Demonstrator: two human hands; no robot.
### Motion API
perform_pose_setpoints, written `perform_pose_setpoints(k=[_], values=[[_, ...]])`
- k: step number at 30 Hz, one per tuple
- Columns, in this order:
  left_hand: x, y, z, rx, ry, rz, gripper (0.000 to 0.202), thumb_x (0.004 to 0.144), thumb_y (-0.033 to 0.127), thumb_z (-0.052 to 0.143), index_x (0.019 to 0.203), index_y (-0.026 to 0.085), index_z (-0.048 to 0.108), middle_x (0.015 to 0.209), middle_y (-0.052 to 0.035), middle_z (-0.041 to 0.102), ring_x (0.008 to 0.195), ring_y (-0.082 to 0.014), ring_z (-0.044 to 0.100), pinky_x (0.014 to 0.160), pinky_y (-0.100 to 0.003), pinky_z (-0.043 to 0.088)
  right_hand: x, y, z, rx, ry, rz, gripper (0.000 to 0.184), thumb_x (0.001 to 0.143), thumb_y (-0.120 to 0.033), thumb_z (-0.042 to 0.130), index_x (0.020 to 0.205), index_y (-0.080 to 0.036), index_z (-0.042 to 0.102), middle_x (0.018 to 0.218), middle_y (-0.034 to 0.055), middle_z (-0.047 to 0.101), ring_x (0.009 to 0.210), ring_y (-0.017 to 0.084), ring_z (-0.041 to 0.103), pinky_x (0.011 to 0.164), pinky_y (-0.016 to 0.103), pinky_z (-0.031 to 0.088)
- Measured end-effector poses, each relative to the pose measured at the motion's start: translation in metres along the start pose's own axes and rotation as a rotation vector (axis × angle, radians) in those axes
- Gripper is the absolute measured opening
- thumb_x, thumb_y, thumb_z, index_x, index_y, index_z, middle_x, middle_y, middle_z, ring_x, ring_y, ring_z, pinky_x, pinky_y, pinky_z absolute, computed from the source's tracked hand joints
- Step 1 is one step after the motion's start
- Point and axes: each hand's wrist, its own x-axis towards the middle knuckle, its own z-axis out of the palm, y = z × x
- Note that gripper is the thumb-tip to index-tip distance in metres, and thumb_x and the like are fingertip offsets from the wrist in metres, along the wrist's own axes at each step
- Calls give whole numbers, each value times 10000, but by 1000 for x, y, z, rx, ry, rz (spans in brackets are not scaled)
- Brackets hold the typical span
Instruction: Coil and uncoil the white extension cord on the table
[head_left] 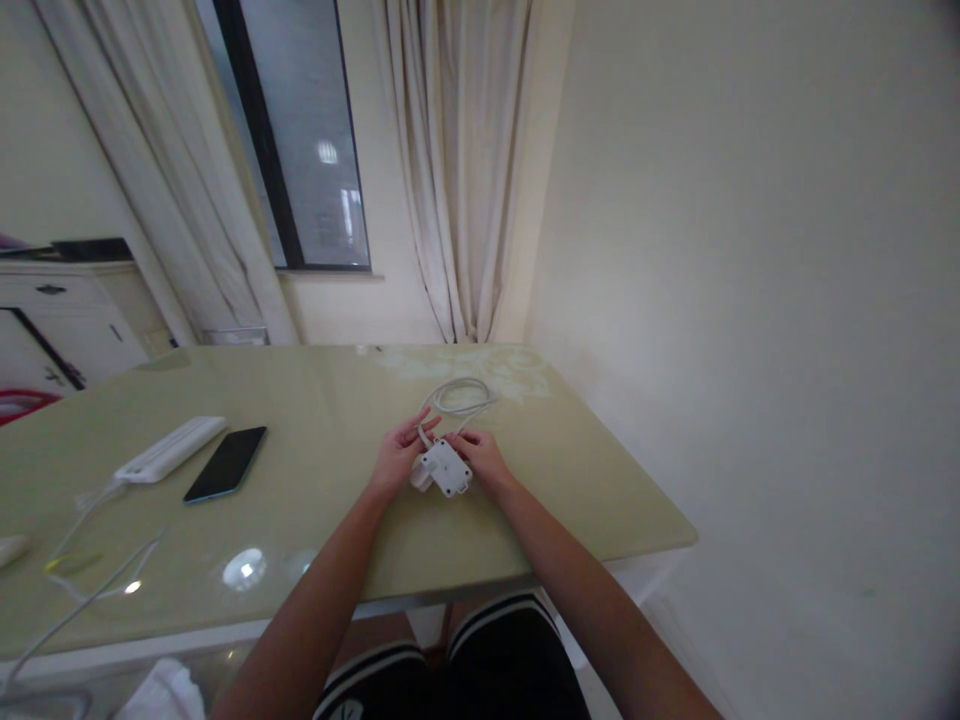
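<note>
Both forearms reach up from the bottom of the frame and meet at the centre, wrists low over the tabletop (585,470). The left grip (394,455) and the right grip (484,455) face each other, fingers curled, and clasp a small white adapter (446,467) from its two sides. The adapter sits just above the tabletop between them. Its white cable (459,395) lies in a loop on the tabletop just beyond the fingertips. At centre left of the frame, well apart, a dark phone (226,463) lies beside a white power strip (171,448).
</note>
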Motion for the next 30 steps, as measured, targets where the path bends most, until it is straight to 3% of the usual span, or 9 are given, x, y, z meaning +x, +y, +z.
perform_pose_setpoints(k=[3,5,9,13,16,22,25,27,30], values=[[8,-2,-10,27,247,179,790,686,439,860,1382,160,611,1257,-187,711,958,-209,733,760,-265,575,6,2,-3,-9,106,-47,408,760,-563,710,792,-158,677,712,12,632,652,126,536,612,238,399],[13,1,-21,42,505,255,668,752,416,797,1344,158,626,1276,-183,701,997,-219,736,717,-246,571,9,1,-9,-21,252,-110,436,796,-602,646,820,-167,653,775,32,647,713,143,569,633,241,422],[17,10,-55,48,1012,220,399,979,411,446,1202,131,623,1246,-196,702,745,-149,738,536,-203,518,14,-9,-31,-118,552,-315,466,907,-591,489,1012,-165,646,900,66,669,826,166,602,738,262,457],[16,11,-75,50,1179,166,400,991,420,376,994,106,624,976,-150,743,536,-95,617,501,-214,500,11,-15,-41,-288,578,-434,489,969,-534,439,1167,-150,666,806,36,638,768,159,583,737,258,441],[15,9,-74,186,1150,169,404,961,451,431,919,114,649,820,-82,696,507,-103,565,490,-236,479,7,-12,-35,-378,470,-439,504,980,-536,455,1180,-145,702,764,26,618,703,148,546,670,243,409],[15,11,-48,297,942,302,390,1000,454,406,1061,168,664,879,-60,700,684,-128,637,655,-250,504,2,-6,-21,-484,341,-483,473,981,-513,499,1177,-154,737,841,52,667,710,148,542,680,250,418],[12,14,-27,3,668,325,337,1007,459,453,1046,201,665,1128,-94,715,939,-149,679,759,-255,526,2,-7,-21,-473,312,-444,494,981,-514,494,1227,-152,722,826,47,678,703,149,568,694,254,435],[8,19,-18,-306,468,254,273,1012,426,481,1024,225,666,1229,-78,697,1066,-153,665,845,-279,538,1,-8,-22,-465,310,-411,518,984,-522,477,1256,-148,710,779,34,667,684,145,580,689,249,435],[-1,30,-15,-668,290,123,188,1010,299,515,902,208,640,983,-39,723,940,-126,681,894,-300,545,-1,-10,-21,-473,302,-378,540,988,-541,456,1267,-151,707,703,11,628,646,137,576,661,235,420]])
